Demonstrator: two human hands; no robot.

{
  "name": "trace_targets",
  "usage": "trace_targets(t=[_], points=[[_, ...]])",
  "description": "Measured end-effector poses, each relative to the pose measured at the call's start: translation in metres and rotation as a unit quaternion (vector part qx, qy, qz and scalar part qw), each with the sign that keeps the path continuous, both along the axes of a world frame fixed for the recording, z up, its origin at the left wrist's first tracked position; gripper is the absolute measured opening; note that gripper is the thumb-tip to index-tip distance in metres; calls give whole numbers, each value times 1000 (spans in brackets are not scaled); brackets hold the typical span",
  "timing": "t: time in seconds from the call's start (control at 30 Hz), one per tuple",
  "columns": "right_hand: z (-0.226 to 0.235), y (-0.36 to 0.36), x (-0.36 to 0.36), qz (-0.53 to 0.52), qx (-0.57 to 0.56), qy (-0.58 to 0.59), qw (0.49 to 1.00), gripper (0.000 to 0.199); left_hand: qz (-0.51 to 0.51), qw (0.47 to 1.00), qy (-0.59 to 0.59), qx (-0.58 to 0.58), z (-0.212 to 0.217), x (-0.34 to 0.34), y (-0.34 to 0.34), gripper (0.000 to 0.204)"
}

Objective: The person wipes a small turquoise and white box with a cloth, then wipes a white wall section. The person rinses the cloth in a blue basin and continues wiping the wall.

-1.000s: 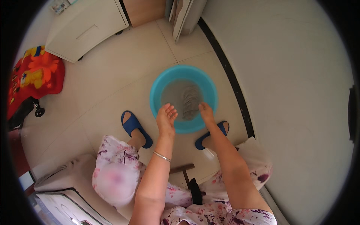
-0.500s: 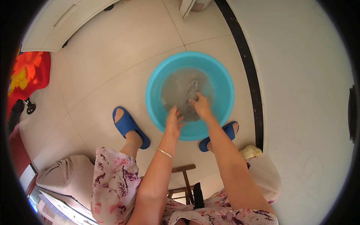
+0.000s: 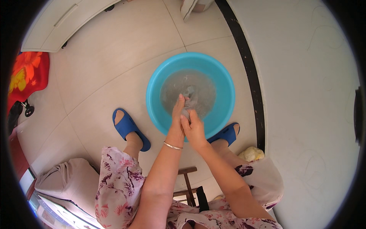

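A round light-blue basin [image 3: 152, 87] stands on the floor between my feet, holding cloudy grey water [image 3: 171, 86]. A wet grey cloth [image 3: 192, 100] is bunched between my hands, its far end hanging down to the water. My right hand [image 3: 194, 129] is closed around the near part of the cloth, close to the basin's near rim. Beside it, my left hand [image 3: 178, 114] grips the cloth from the left, the two hands touching near the wrist. Part of the left hand's fingers is hidden by the cloth. A bracelet [image 3: 172, 145] circles my left wrist.
Blue slippers on my feet [image 3: 127, 126] flank the basin. A dark strip [image 3: 251, 80] and a pale panel [image 3: 305, 95] run along the right. A wooden stool frame [image 3: 187, 179] shows below my arms. A white cabinet [image 3: 57, 23] stands far left, above a red flowered cloth [image 3: 28, 72].
My right hand has drawn back towards me, bringing the cloth up partly out of the water. The left hand, apart from the cloth before, has moved in and now holds it too.
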State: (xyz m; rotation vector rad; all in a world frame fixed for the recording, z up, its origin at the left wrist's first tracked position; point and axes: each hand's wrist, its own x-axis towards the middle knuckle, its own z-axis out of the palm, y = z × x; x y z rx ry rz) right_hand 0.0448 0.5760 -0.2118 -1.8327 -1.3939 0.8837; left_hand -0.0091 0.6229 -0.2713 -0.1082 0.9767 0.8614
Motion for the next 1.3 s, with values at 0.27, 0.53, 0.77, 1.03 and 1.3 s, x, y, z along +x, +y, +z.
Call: trace_targets(t=[0.27, 0.53, 0.77, 1.03, 1.3], points=[[-17, 39, 1, -39, 19, -103, 994, 29, 13, 999, 45, -12, -6, 0, 6, 38], [-97, 63, 99, -163, -133, -83, 974, 39, -32, 992, 121, 2, -12, -15, -2, 51], [-135, 28, 67, -77, 2, -265, 961, 44, -67, 978, 165, -110, -25, -29, -3, 71], [-47, 1, 6, 32, -102, 121, 987, 32, 69, 995, -32, -72, -41, -34, -2, 59], [-20, -6, -17, 20, -35, 2, 999, 32, -1, 999, 50, -14, -13, -26, -2, 54]])
